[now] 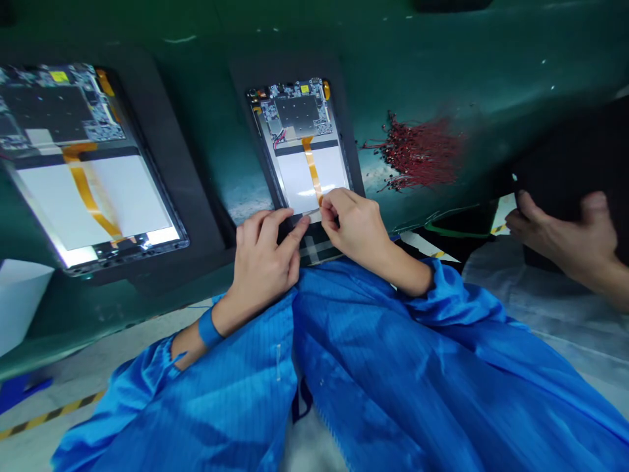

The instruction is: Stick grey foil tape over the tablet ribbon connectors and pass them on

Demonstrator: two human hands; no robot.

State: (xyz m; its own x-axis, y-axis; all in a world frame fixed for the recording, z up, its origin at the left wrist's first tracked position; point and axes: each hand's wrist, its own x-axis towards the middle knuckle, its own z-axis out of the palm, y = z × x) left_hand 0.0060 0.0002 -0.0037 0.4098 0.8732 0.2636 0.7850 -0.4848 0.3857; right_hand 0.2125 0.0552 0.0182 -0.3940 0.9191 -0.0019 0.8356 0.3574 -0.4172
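Observation:
An opened tablet (289, 177) lies on a dark mat in front of me, its circuit board (297, 113) at the far end and a pale battery (292, 177) below. Down the battery runs an orange flex cable (310, 165). My right hand (356, 223) is closed in a pinch at the cable's near end; the fingers hide that tip. My left hand (268, 252) rests on the tablet's near left edge, fingers stretched out and apart, holding nothing. Its index fingertip lies close to the right hand's fingers.
A second opened tablet (93, 203) lies on a dark mat at left. Right of my tablet is a pile of thin red wires (422, 154) with small dark ends. Another person's hand (565, 236) is by a black object (570, 157) at far right. White sheet (22, 301) stands at left.

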